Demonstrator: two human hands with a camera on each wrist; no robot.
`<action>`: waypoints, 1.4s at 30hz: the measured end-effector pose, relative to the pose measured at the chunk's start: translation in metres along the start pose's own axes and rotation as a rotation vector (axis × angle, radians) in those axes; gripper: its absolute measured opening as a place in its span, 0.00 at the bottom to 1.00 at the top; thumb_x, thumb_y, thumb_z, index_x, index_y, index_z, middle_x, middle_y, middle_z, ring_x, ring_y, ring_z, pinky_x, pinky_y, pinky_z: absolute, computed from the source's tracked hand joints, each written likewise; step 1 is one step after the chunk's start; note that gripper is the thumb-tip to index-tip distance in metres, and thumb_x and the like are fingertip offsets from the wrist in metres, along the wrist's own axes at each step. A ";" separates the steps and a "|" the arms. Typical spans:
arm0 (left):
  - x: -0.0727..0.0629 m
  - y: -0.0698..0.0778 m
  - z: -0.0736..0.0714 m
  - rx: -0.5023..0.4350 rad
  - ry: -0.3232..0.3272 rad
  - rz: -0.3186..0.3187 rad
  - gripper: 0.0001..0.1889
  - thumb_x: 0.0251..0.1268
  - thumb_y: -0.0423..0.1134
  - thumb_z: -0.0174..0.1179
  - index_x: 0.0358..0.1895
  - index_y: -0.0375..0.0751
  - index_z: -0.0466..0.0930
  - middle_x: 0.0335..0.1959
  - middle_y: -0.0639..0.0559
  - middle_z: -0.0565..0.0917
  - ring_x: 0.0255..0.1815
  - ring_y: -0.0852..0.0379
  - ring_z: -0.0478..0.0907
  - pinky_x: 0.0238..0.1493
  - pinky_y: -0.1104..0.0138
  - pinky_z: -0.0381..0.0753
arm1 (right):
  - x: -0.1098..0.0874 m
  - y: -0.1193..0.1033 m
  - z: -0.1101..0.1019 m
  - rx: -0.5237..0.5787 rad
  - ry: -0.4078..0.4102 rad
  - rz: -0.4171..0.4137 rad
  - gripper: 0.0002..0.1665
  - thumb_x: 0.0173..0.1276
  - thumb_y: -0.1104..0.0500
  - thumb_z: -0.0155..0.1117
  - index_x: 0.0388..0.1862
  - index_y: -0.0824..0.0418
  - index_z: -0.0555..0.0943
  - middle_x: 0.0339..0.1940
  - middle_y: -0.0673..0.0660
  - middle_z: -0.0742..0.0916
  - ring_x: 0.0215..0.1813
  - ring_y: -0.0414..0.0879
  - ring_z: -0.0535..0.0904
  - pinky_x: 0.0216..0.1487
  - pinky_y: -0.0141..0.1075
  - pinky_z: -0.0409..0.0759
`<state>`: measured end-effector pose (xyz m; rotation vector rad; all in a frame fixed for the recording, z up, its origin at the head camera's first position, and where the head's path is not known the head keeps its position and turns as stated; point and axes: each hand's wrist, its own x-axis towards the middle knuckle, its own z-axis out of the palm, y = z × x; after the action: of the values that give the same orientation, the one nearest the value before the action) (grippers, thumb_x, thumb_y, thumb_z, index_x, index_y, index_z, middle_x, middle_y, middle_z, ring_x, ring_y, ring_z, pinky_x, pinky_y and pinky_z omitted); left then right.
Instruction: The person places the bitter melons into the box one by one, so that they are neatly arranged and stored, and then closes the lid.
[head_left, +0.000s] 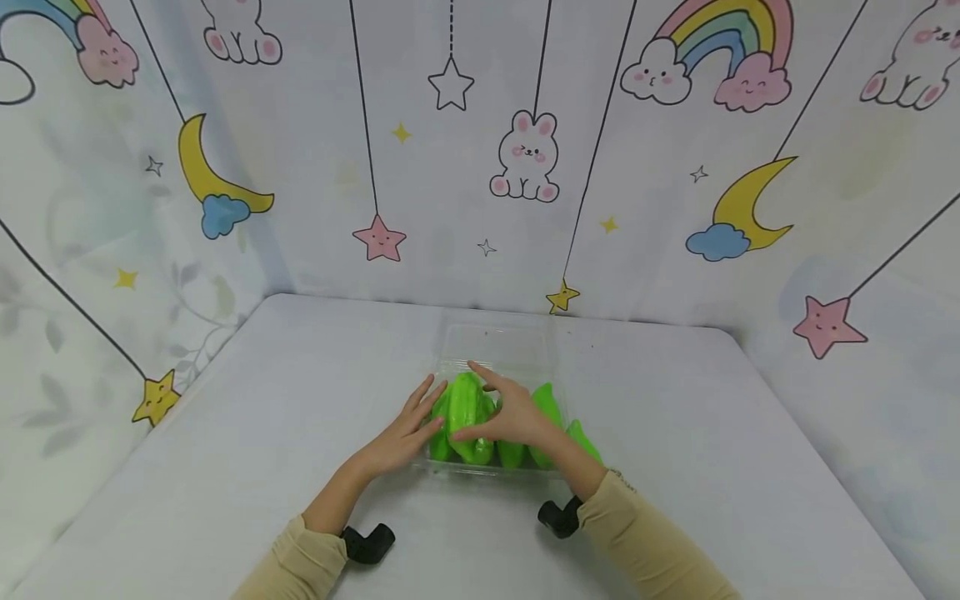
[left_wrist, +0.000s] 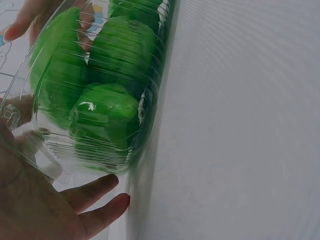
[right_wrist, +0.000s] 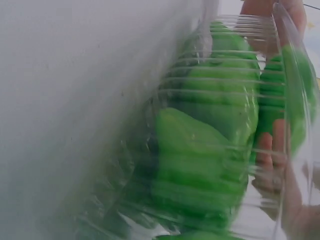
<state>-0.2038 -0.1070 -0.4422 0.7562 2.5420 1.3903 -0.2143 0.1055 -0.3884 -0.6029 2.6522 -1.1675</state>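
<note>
A clear plastic box [head_left: 487,471] with ribbed walls holds several bright green, smooth, lumpy pieces shaped like fruit or vegetables. My right hand [head_left: 517,414] reaches in from the right, thumb and index finger curved around a long green piece [head_left: 467,408] that lies on top of the others. Along the left side of the box, my left hand [head_left: 397,437] has its fingers extended, fingertips by the green piece at that end. From the left wrist, the left fingers [left_wrist: 92,195] are spread beside the ribbed wall, with green pieces [left_wrist: 107,112] showing through it.
The box's clear lid [head_left: 495,342] lies folded back behind it on the white table [head_left: 262,433]. Another green piece [head_left: 583,440] shows beyond my right forearm. Black curved devices [head_left: 369,544] sit at both wrists. A patterned curtain [head_left: 450,167] hangs behind the table.
</note>
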 end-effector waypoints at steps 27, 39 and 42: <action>0.002 -0.001 0.000 0.013 0.010 0.016 0.30 0.74 0.45 0.40 0.73 0.44 0.42 0.73 0.44 0.33 0.72 0.42 0.33 0.62 0.39 0.46 | -0.026 -0.005 -0.046 0.015 -0.028 -0.017 0.59 0.42 0.45 0.77 0.72 0.40 0.54 0.61 0.60 0.72 0.35 0.41 0.80 0.34 0.36 0.78; 0.001 -0.001 0.001 0.018 0.013 0.018 0.30 0.74 0.45 0.40 0.73 0.44 0.42 0.73 0.44 0.33 0.72 0.42 0.33 0.62 0.39 0.46 | -0.041 -0.001 -0.063 0.006 -0.014 -0.019 0.59 0.40 0.45 0.78 0.71 0.42 0.56 0.61 0.59 0.72 0.39 0.49 0.80 0.34 0.37 0.77; 0.001 -0.001 0.001 0.014 0.011 0.016 0.30 0.74 0.45 0.40 0.73 0.44 0.42 0.73 0.43 0.33 0.72 0.42 0.33 0.62 0.40 0.47 | -0.044 0.003 -0.066 -0.001 -0.005 -0.014 0.60 0.39 0.45 0.78 0.71 0.41 0.57 0.61 0.59 0.72 0.39 0.50 0.80 0.35 0.37 0.77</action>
<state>-0.2047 -0.1063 -0.4432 0.7753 2.5619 1.3865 -0.1964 0.1705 -0.3462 -0.6251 2.6489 -1.1667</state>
